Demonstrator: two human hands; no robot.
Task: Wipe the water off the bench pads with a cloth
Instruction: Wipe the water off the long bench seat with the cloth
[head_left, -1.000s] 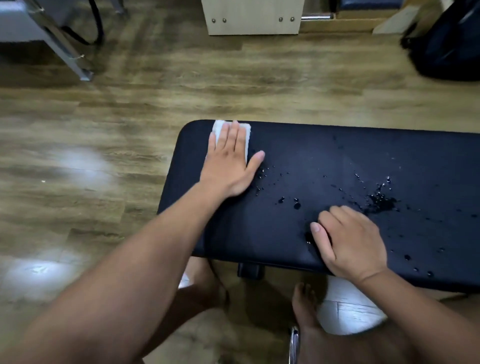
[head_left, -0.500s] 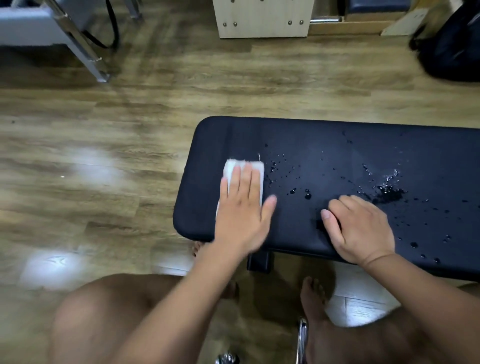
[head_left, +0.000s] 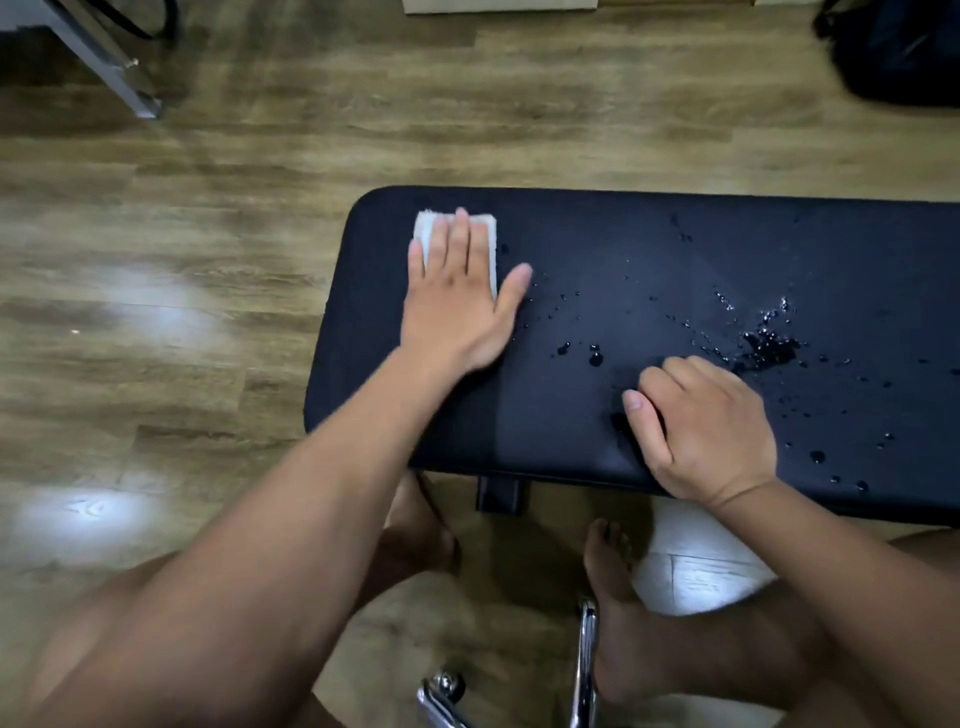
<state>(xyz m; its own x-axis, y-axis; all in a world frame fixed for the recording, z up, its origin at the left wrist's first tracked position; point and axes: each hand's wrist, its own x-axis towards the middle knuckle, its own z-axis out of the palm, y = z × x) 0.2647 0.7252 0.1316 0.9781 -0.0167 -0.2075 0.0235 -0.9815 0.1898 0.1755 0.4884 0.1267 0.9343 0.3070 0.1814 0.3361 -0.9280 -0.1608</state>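
Note:
A black bench pad runs across the right half of the view. My left hand lies flat with straight fingers on a folded white cloth, pressing it onto the pad near the far left corner. Water drops are scattered over the pad's middle and right, with a denser wet patch right of centre. My right hand rests on the pad at its near edge, fingers curled under, holding nothing that I can see.
Wooden floor surrounds the bench. A metal frame leg stands at the far left, a dark bag at the far right. My bare feet and a chrome chair base are below the bench's near edge.
My left hand has slid the cloth away from me, from the pad's near edge back up to the far left corner. The right hand has stayed in place.

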